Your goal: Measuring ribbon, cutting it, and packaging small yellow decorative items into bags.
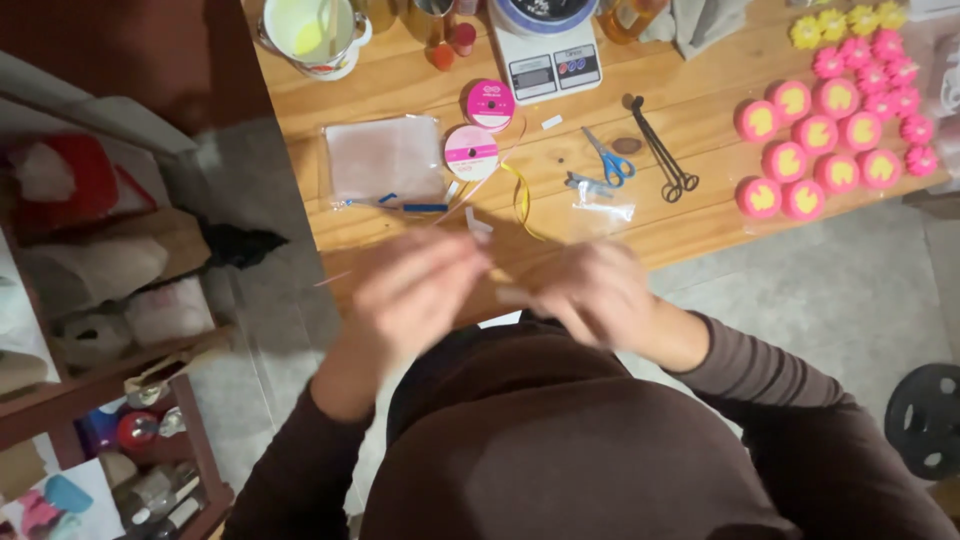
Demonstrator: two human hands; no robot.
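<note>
We hold a thin pale pink ribbon strand (478, 188) just above the wooden bench (700, 110); left hand (415, 290) pinches it, right hand (590, 290) blurred, grip unclear. Best we keep it taut, away from the yellow ribbon (521, 195).

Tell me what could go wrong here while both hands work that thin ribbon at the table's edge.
1. Both hands, left and right, are motion-blurred, so the pink ribbon they seem to pull may slip; the grip cannot be confirmed.
2. The ribbon runs toward the upright pink spool; a tug could roll or topple it.
3. The blue scissors lie open nearby, where a trailing yellow ribbon could snag.
</note>
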